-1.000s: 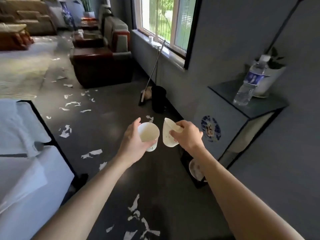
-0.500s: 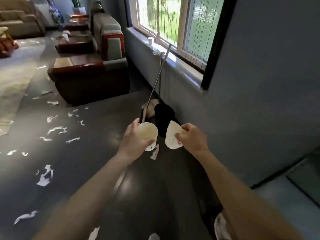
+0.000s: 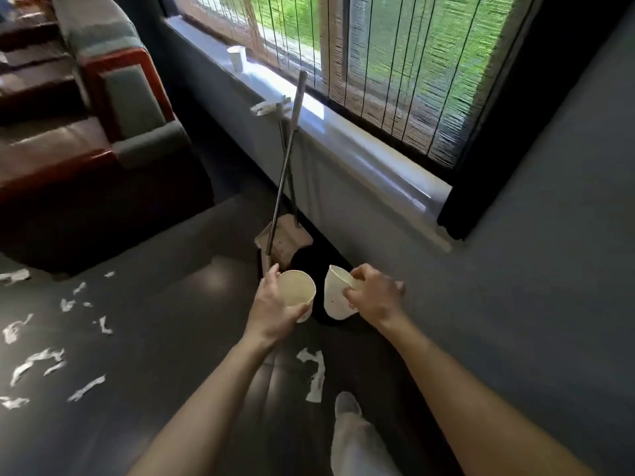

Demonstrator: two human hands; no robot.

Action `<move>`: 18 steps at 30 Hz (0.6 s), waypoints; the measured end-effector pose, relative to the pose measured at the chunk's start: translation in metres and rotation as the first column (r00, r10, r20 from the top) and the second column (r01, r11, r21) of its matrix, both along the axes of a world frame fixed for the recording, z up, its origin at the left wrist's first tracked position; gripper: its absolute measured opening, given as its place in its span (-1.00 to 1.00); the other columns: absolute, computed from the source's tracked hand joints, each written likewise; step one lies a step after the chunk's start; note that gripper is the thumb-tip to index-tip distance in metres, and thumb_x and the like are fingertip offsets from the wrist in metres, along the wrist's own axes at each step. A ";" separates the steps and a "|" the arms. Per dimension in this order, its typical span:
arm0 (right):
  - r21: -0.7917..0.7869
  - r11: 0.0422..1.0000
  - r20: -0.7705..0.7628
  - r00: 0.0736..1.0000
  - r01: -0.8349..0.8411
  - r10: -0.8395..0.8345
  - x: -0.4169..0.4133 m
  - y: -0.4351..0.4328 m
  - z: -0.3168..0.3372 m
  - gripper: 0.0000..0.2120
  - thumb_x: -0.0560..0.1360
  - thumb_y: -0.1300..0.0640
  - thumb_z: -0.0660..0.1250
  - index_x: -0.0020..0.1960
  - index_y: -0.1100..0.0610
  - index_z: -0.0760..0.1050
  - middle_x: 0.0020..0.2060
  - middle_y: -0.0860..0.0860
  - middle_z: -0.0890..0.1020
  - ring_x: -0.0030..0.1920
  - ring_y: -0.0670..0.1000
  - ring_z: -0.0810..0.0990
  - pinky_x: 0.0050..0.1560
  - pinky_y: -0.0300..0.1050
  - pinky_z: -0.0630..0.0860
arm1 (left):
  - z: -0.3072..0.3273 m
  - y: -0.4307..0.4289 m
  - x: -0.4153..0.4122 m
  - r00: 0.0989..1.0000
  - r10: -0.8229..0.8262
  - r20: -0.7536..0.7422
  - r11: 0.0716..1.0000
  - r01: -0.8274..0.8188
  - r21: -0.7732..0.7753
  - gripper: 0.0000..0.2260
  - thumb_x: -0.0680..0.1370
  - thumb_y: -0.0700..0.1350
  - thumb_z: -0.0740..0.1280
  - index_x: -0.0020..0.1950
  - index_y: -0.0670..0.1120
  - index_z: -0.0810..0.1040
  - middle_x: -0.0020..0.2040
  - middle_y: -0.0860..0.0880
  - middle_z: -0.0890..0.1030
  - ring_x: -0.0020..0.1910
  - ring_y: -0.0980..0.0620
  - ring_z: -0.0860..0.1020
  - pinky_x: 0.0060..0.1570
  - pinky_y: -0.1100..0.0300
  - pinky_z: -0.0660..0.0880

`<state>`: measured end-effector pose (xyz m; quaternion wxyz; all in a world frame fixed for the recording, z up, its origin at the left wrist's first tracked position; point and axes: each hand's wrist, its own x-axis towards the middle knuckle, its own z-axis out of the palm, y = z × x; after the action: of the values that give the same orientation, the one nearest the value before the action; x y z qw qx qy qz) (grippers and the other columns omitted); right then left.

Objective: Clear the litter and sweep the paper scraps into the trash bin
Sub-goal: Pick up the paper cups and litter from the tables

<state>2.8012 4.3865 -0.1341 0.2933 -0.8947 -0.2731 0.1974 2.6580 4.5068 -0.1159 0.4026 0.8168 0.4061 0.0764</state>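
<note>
Bin much closer than 1 s ago: round black trash bin [image 3: 307, 262] now just beyond both hands, by far wall under window. L hand [image 3: 275, 304] fingers curled round upright white paper cup [image 3: 297, 290]; R hand [image 3: 374, 297] pinches rim of tipped 2nd white paper cup [image 3: 335, 295]. Drop looks imminent. Torn white paper scraps [image 3: 314, 372] on floor near and left, unswept.

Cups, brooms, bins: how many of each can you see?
Cups: 3 (left-hand cup, right-hand cup, windowsill cup)
Brooms: 1 (broom)
Bins: 1 (bin)
Total: 5
</note>
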 end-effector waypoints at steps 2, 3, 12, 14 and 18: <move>-0.059 0.998 -0.002 1.000 0.004 -0.004 0.033 0.038 -0.024 -0.73 0.46 0.03 0.33 0.15 0.03 0.51 0.04 -0.05 0.61 0.07 0.01 0.56 0.01 -0.11 0.10 | -0.027 0.043 0.034 1.000 -0.009 -0.030 1.000 0.008 -0.026 -0.14 0.41 -0.13 0.54 0.54 -0.22 0.10 0.46 -0.18 0.32 0.43 -0.11 0.29 0.30 0.21 0.21; -0.089 0.996 -0.014 1.000 0.013 -0.014 0.047 0.054 -0.035 -0.73 0.47 0.03 0.33 0.15 0.04 0.51 0.06 -0.04 0.58 0.07 0.01 0.54 0.03 -0.11 0.12 | -0.039 0.061 0.048 0.998 -0.020 -0.053 0.999 0.018 -0.038 -0.15 0.41 -0.12 0.53 0.55 -0.21 0.10 0.47 -0.17 0.32 0.43 -0.10 0.29 0.31 0.21 0.21; -0.294 0.920 -0.080 0.952 0.260 -0.294 0.116 0.173 -0.199 -0.77 0.49 0.02 0.30 0.13 0.03 0.52 0.07 -0.01 0.55 0.14 0.03 0.50 0.22 0.03 0.30 | -0.198 0.189 0.167 0.951 -0.230 -0.208 0.961 0.189 -0.200 -0.15 0.46 -0.08 0.49 0.58 -0.13 0.04 0.51 -0.10 0.24 0.47 -0.07 0.26 0.43 0.07 0.24; -0.350 0.882 -0.063 0.932 0.315 -0.358 0.123 0.192 -0.240 -0.76 0.50 0.02 0.30 0.16 0.02 0.50 0.11 -0.01 0.54 0.17 0.02 0.48 0.18 0.01 0.26 | -0.242 0.210 0.188 0.928 -0.284 -0.239 0.948 0.235 -0.215 -0.16 0.46 -0.11 0.49 0.58 -0.12 0.04 0.51 -0.10 0.24 0.47 -0.07 0.25 0.42 0.06 0.25; -0.385 0.844 -0.151 0.877 0.373 -0.456 0.126 0.214 -0.303 -0.64 0.52 0.02 0.28 0.30 0.01 0.44 0.22 -0.02 0.55 0.27 0.03 0.47 0.26 -0.02 0.19 | -0.310 0.241 0.210 0.833 -0.453 -0.318 0.881 0.363 -0.304 -0.12 0.50 -0.07 0.45 0.59 -0.11 -0.11 0.56 -0.09 0.17 0.51 -0.08 0.19 0.40 0.12 0.24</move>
<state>2.9267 4.6009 -0.4374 0.1985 -0.9397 0.0036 0.2786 2.8679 4.7480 -0.4259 0.4155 0.8312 0.2974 -0.2189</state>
